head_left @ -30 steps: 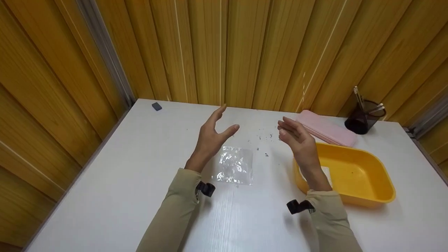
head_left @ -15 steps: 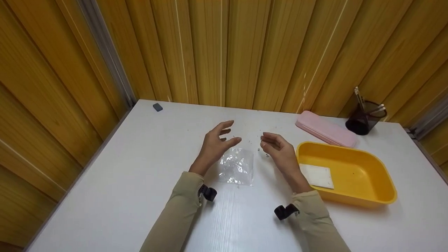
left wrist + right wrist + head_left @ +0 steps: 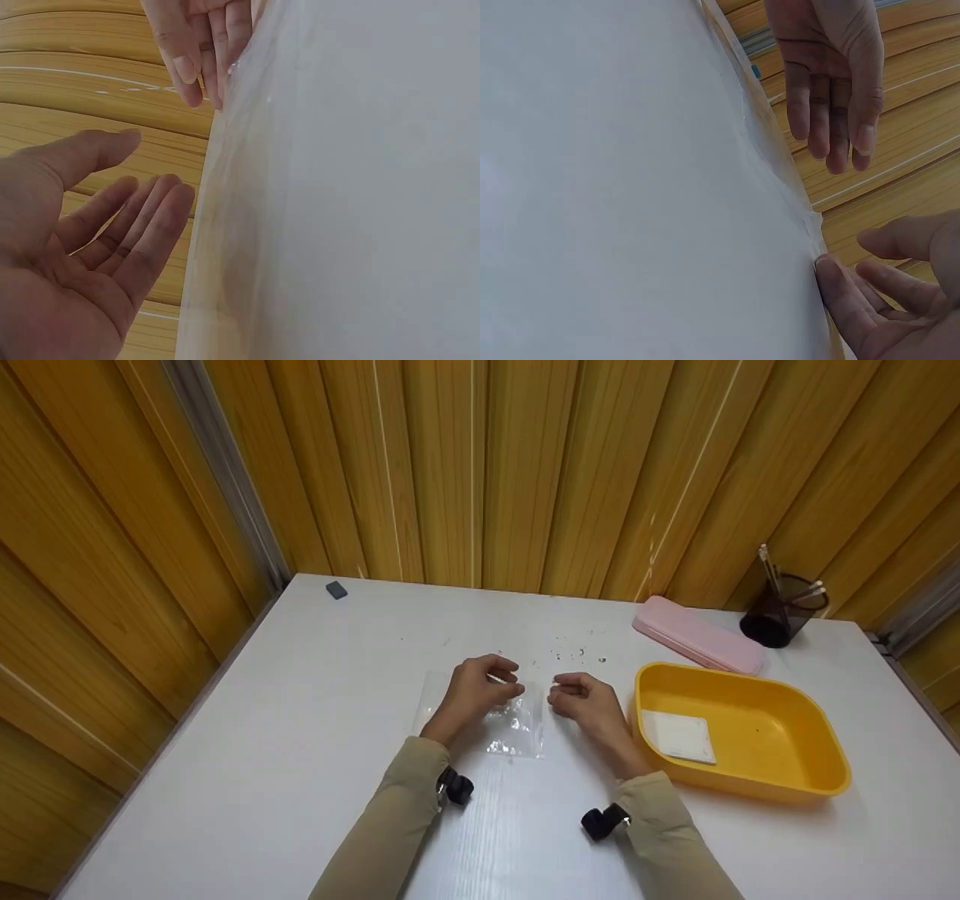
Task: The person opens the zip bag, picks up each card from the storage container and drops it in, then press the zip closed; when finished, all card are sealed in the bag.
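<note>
Both hands [image 3: 480,690] lower, at clear bag [image 3: 517,727].

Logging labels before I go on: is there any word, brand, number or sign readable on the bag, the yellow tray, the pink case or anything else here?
None can be read.
Clear plastic bag: no print visible.
White card in the yellow tray: blank as far as shows.
Pink case, pen cup, small grey block: no markings visible; too small to be sure.
</note>
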Tool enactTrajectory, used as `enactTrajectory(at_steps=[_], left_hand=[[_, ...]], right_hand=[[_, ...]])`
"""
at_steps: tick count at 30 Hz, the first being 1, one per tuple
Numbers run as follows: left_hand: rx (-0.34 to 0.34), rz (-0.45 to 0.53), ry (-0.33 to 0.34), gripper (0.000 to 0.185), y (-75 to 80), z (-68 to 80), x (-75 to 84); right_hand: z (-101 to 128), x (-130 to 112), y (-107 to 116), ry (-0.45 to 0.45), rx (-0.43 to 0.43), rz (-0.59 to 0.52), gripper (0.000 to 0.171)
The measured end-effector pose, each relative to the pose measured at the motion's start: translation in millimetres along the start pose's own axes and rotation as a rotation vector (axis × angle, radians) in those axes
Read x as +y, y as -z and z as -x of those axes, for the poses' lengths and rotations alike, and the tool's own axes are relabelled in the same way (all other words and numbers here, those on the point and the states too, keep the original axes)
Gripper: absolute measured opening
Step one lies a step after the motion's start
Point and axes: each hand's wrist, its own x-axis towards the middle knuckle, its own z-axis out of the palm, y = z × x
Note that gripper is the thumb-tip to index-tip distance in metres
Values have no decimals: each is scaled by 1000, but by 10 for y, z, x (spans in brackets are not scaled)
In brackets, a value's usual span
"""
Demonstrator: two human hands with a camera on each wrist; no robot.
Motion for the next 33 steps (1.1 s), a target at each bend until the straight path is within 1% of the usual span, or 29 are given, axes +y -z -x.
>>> enactTrajectory(at_steps=[2,5,9,15,20,24,29,33], left_hand=[[-3,-3,10,26,-28,11,-39],[-8,3,9,19,-64,26,-87],[-24,35,7,17,-82,44,-111],[-24,55,-5,14,-107,64,-123],[-20,113,-11,12,-154,76,-155],[-23,160,14,11,-185,81,-174],[-17,176,42,11,-193,91,-153],[2,179,50,7,-193,97,-141]], right_hand=[[0,17,-9,-18,-4,-24,35],[-12,42,-21,-41,-20,-96,35],[-33,74,-34,-60,-53,-171,36],[-29,105,-43,-64,-104,-220,36],[10,108,-58,-48,-139,-223,38],[28,109,-74,-25,-159,-199,39],[20,125,-97,25,-173,-191,39],[22,124,-125,58,-164,-180,38]])
